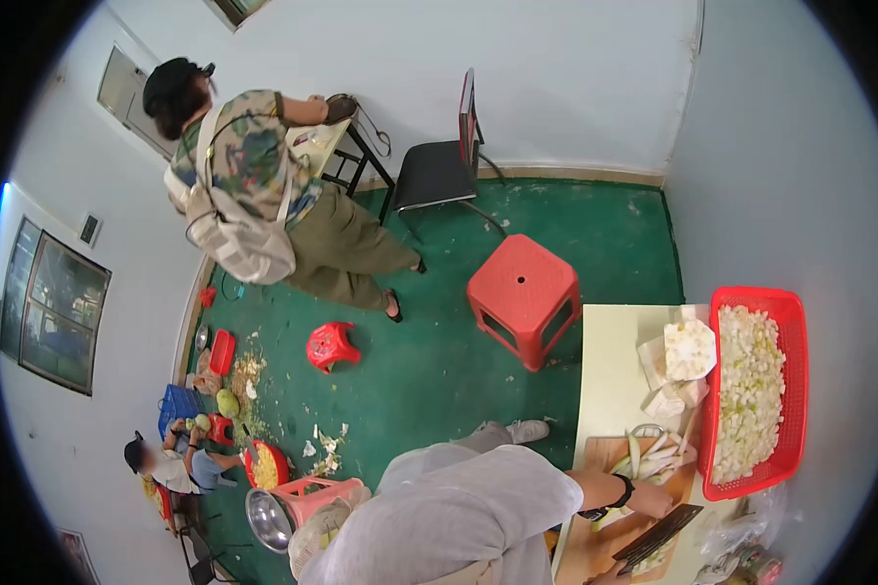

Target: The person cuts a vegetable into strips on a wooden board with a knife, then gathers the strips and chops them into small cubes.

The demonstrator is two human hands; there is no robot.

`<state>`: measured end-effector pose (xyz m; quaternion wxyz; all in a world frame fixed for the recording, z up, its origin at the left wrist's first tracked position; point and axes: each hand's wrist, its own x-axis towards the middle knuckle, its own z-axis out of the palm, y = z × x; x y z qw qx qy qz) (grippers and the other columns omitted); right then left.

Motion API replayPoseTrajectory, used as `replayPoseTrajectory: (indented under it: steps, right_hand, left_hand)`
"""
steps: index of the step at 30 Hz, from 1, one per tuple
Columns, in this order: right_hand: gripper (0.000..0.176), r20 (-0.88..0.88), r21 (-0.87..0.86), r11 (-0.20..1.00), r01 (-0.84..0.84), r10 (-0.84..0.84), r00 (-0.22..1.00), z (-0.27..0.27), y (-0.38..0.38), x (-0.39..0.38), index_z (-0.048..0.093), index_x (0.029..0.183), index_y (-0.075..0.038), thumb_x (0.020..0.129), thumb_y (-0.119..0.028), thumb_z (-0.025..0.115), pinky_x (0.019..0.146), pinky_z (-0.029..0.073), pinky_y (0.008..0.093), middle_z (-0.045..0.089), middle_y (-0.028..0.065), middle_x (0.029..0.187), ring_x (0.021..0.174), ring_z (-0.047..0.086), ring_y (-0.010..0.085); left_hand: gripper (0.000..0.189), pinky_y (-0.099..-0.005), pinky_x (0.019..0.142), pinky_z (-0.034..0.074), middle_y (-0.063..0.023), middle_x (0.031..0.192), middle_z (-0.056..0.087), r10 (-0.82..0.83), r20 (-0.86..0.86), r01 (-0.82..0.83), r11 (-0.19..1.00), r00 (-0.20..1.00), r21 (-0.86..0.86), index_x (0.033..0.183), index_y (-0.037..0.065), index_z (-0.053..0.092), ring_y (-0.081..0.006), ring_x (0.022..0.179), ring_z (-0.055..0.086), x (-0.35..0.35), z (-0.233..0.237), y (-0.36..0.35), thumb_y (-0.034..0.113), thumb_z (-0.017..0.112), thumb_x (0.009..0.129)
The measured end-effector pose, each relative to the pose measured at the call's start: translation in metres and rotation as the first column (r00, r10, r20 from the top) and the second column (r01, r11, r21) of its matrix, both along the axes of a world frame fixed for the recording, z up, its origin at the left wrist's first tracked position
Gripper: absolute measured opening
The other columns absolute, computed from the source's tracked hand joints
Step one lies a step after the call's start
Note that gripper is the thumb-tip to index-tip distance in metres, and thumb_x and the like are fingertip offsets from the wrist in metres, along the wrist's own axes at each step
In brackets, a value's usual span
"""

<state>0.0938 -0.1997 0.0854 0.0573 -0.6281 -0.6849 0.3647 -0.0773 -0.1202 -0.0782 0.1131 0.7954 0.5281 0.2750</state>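
My left hand (651, 499), with a dark band at the wrist, is closed low over the wooden cutting board (578, 546); what its fingers press on is hidden. My right hand (610, 576), partly cut off at the bottom edge, is closed on the handle of a cleaver (661, 535). The dark blade slants across the board just below my left hand. Small pale cut pieces (654, 564) lie beside the blade. Long whitish-green peeled vegetables (658, 458) are heaped at the board's far end, next to a metal ring-shaped handle (646, 430).
A red basket (802, 390) of diced pale vegetable stands along the table's right side. Large peeled chunks (689, 351) sit beside it on the table (610, 341). Red stools (522, 283) and a black chair (437, 175) occupy the floor. One person stands at another table; another sits peeling at left.
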Motion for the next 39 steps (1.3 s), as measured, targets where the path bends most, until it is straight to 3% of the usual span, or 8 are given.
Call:
replayPoseTrajectory:
  steps: [7, 9, 10, 14, 19, 22, 37, 39]
  right_hand:
    - [0.054, -0.042, -0.003, 0.997, -0.078, 0.078, 0.996, -0.029, 0.018, 0.000, 0.042, 0.132, 0.011, 0.096, -0.025, 0.060, 0.095, 0.042, 0.0421, 0.054, 0.0317, 0.124, 0.103, 0.052, 0.0425]
    - [0.042, 0.064, 0.137, 0.989, -0.050, 0.041, 0.997, -0.102, 0.032, 0.038, 0.053, 0.096, 0.014, 0.100, -0.028, 0.048, 0.061, 0.047, 0.0484, 0.060, 0.0282, 0.082, 0.066, 0.056, 0.0379]
    - [0.043, 0.048, 0.119, 0.992, -0.033, 0.028, 0.998, -0.086, 0.028, 0.026, 0.054, 0.098, 0.014, 0.100, -0.027, 0.047, 0.072, 0.046, 0.0498, 0.061, 0.0291, 0.085, 0.078, 0.058, 0.0383]
    - [0.030, -0.200, 0.036, 0.999, 0.016, -0.008, 0.980, -0.057, 0.003, 0.025, 0.053, 0.095, 0.008, 0.098, -0.022, 0.051, 0.061, 0.047, 0.0431, 0.054, 0.0182, 0.075, 0.068, 0.051, 0.0276]
    - [0.032, -0.086, 0.008, 0.983, 0.181, -0.180, 0.980, -0.043, 0.002, 0.029, 0.054, 0.081, 0.002, 0.097, -0.026, 0.056, 0.037, 0.040, 0.0321, 0.051, 0.0087, 0.054, 0.040, 0.051, 0.0158]
    - [0.034, -0.147, 0.011, 0.966, 0.260, -0.255, 0.956, -0.037, 0.002, 0.037, 0.053, 0.079, 0.002, 0.096, -0.026, 0.058, 0.039, 0.041, 0.0352, 0.051, 0.0109, 0.051, 0.040, 0.053, 0.0208]
    - [0.042, -0.064, 0.013, 0.970, 0.245, -0.243, 0.968, -0.052, -0.003, 0.025, 0.057, 0.074, 0.006, 0.094, -0.031, 0.059, 0.055, 0.045, 0.0494, 0.056, 0.0261, 0.059, 0.057, 0.059, 0.0432]
    - [0.042, -0.073, 0.077, 0.976, 0.203, -0.197, 0.978, -0.061, -0.003, 0.027, 0.053, 0.074, 0.005, 0.096, -0.030, 0.057, 0.046, 0.043, 0.0415, 0.052, 0.0179, 0.054, 0.047, 0.055, 0.0310]
  left_hand:
    - [0.013, -0.0375, 0.078, 0.052, -0.0127, 0.087, 0.064, -0.029, -0.052, 0.032, 0.998, 0.998, 0.056, 0.084, 0.002, 0.066, -0.0291, 0.091, 0.060, 0.003, -0.006, 0.005, 0.009, 0.055, 0.081]
    - [0.012, -0.0379, 0.078, 0.052, -0.0123, 0.087, 0.063, 0.007, 0.007, -0.007, 0.999, 1.000, 0.043, 0.083, 0.003, 0.065, -0.0290, 0.092, 0.060, 0.002, -0.006, 0.003, 0.009, 0.055, 0.081]
    - [0.011, -0.0390, 0.077, 0.052, -0.0131, 0.086, 0.063, 0.004, 0.156, -0.001, 1.000, 0.988, -0.019, 0.081, 0.003, 0.063, -0.0301, 0.089, 0.061, 0.002, -0.008, 0.002, 0.010, 0.055, 0.080]
    - [0.012, -0.0451, 0.069, 0.051, -0.0192, 0.075, 0.059, -0.019, 0.573, 0.012, 1.000, 0.820, 0.017, 0.075, 0.000, 0.060, -0.0367, 0.077, 0.060, -0.013, 0.011, -0.009, 0.012, 0.061, 0.077]
    - [0.008, -0.0375, 0.077, 0.052, -0.0110, 0.086, 0.062, -0.121, 0.181, 0.112, 0.992, 0.976, 0.059, 0.075, 0.006, 0.064, -0.0269, 0.090, 0.062, -0.016, 0.000, -0.004, 0.006, 0.056, 0.078]
    - [0.033, -0.0345, 0.086, 0.051, -0.0060, 0.094, 0.062, -0.108, -0.033, 0.106, 0.992, 0.994, -0.065, 0.113, 0.007, 0.063, -0.0233, 0.096, 0.061, -0.017, 0.016, -0.005, 0.010, 0.056, 0.082]
    - [0.027, -0.0325, 0.077, 0.053, -0.0041, 0.092, 0.058, -0.115, 0.029, 0.117, 0.991, 0.993, -0.064, 0.102, 0.007, 0.064, -0.0212, 0.096, 0.060, -0.023, 0.026, -0.007, 0.006, 0.062, 0.075]
    - [0.027, -0.0324, 0.077, 0.053, -0.0040, 0.092, 0.058, -0.109, 0.031, 0.111, 0.992, 0.993, -0.062, 0.102, 0.008, 0.064, -0.0212, 0.096, 0.060, -0.023, 0.026, -0.007, 0.006, 0.061, 0.075]
